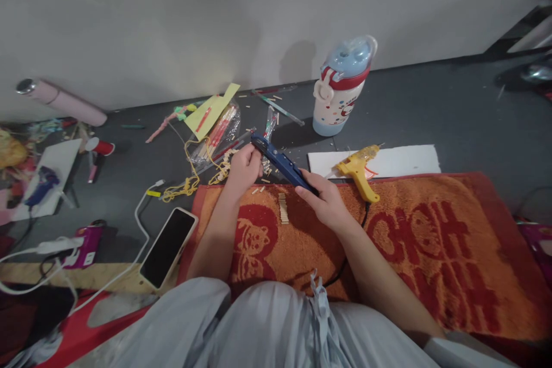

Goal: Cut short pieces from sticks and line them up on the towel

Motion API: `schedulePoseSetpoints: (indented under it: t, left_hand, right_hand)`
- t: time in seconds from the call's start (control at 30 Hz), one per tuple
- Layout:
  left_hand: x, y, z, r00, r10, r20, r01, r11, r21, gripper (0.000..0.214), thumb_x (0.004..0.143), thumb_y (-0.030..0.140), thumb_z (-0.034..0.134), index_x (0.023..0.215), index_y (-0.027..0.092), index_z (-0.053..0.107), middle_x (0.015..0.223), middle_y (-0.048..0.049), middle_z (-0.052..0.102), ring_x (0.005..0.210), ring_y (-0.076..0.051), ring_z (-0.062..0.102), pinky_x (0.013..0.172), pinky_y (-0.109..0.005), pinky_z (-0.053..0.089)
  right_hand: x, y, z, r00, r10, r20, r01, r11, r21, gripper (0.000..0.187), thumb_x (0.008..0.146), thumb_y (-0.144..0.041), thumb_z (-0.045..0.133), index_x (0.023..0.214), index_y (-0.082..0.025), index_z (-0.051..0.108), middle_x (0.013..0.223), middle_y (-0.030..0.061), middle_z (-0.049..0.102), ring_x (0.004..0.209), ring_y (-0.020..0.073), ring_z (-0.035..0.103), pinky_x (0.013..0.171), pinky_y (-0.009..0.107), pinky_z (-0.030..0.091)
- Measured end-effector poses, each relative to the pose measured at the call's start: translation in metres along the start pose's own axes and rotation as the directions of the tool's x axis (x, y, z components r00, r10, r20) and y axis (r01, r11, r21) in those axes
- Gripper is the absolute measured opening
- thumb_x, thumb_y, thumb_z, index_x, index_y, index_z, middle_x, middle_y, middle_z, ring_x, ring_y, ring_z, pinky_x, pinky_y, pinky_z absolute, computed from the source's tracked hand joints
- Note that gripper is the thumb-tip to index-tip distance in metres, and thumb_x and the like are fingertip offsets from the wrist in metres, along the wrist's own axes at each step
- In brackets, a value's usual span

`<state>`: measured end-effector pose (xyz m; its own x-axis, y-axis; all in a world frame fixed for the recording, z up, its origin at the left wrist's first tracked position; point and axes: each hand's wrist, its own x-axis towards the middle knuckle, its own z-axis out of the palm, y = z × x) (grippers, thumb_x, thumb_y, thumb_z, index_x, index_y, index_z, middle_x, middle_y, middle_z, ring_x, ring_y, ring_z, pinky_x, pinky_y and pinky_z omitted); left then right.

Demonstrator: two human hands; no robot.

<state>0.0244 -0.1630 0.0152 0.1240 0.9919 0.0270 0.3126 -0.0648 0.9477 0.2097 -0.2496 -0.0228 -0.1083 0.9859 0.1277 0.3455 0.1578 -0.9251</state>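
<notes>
My right hand [328, 200] is closed round the handle of a blue hand cutter [282, 165], which points up and to the left above the towel. My left hand [246, 168] is curled at the head end of the cutter, fingers pinched; what they hold is hidden. Below the cutter a short row of small wooden stick pieces [283, 209] lies side by side on the orange towel [302, 253]. More cut pieces are scattered on the dark table behind my hands. Clear bags of sticks [222, 129] lie beyond my left hand.
A yellow glue gun [359, 169] rests on a white board [407, 161] to the right. Behind it stands a water bottle [342, 89]. At left are a phone [169, 248], white cable, yellow cord [181, 188], red thread spool [101, 146], pink flask [64, 103] and blue glue gun [43, 184].
</notes>
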Motion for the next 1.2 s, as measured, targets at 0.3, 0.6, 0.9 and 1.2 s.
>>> schedulePoseSetpoints:
  t: [0.3,0.6,0.9,1.2]
  left_hand:
    - [0.000,0.002,-0.001,0.998,-0.053,0.021,0.052,0.997,0.054,0.023,0.084,0.025,0.048,0.063,0.018,0.041,0.043,0.0070,0.038,0.036,-0.006,0.043,0.039,-0.018,0.029]
    - [0.000,0.000,-0.006,0.998,-0.010,0.060,0.001,0.988,0.153,0.019,0.083,0.024,0.047,0.065,0.018,0.045,0.045,0.0053,0.042,0.039,-0.007,0.043,0.041,-0.020,0.031]
    - [0.001,-0.003,-0.010,0.997,0.035,0.066,-0.043,0.991,0.127,0.020,0.080,0.021,0.050,0.061,0.019,0.045,0.046,0.0046,0.042,0.039,-0.008,0.043,0.040,-0.021,0.030]
    - [0.002,-0.002,-0.009,0.985,-0.106,0.135,0.119,0.988,-0.093,0.015,0.082,0.024,0.048,0.069,0.019,0.043,0.048,0.0073,0.040,0.036,-0.006,0.042,0.039,-0.019,0.032]
  right_hand:
    - [0.000,-0.004,0.000,0.996,-0.030,0.085,0.037,0.996,-0.085,0.050,0.088,-0.047,0.044,0.126,-0.016,0.047,0.112,0.0141,0.061,0.103,0.0265,0.057,0.090,0.042,0.044]
    - [-0.001,-0.004,-0.004,0.993,-0.042,0.109,0.049,0.997,-0.067,0.056,0.086,-0.050,0.046,0.127,-0.012,0.045,0.114,0.0167,0.059,0.106,0.0281,0.056,0.092,0.044,0.043]
    - [0.000,-0.002,-0.006,0.992,-0.066,0.109,0.069,0.997,-0.031,0.055,0.084,-0.051,0.049,0.127,-0.016,0.046,0.115,0.0145,0.060,0.107,0.0275,0.056,0.093,0.043,0.043]
    - [-0.001,0.000,-0.006,0.992,-0.062,0.107,0.061,0.998,0.010,0.054,0.085,-0.049,0.050,0.129,-0.019,0.046,0.119,0.0131,0.058,0.110,0.0266,0.055,0.094,0.042,0.043]
